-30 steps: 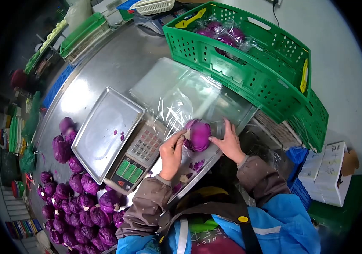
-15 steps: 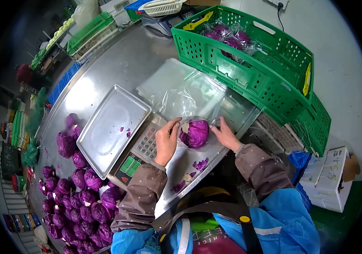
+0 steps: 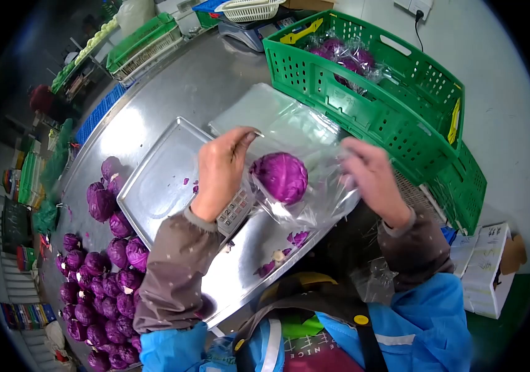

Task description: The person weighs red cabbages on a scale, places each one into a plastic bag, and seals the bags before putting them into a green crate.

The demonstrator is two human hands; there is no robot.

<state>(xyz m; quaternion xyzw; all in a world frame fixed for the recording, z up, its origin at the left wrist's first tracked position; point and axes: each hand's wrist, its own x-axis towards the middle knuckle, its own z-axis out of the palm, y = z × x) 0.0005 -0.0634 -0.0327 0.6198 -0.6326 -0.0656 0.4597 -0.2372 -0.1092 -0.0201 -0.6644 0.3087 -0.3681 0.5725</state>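
A red cabbage (image 3: 279, 178) sits inside a clear plastic bag (image 3: 302, 214) between my two hands. My left hand (image 3: 221, 164) pinches the bag's edge between thumb and fingers, left of the cabbage. On the other side, my right hand (image 3: 370, 177) has its fingers closed on the bag's right edge; they are somewhat blurred. Behind the bag lies a stack of flat clear bags (image 3: 259, 105). The keypad of a scale (image 3: 235, 211) shows partly beneath my left wrist, with its metal tray (image 3: 159, 167) to the left.
A pile of red cabbages (image 3: 101, 291) covers the left of the metal table (image 3: 178, 77). A green crate (image 3: 364, 102) with bagged cabbages stands at the back right. Purple leaf scraps (image 3: 280, 254) lie near the front edge. A white box (image 3: 482, 266) is at the lower right.
Both hands have risen and moved apart, spreading the bag, which now hangs wide around the cabbage. The cabbage has turned, and the head view has shifted slightly.
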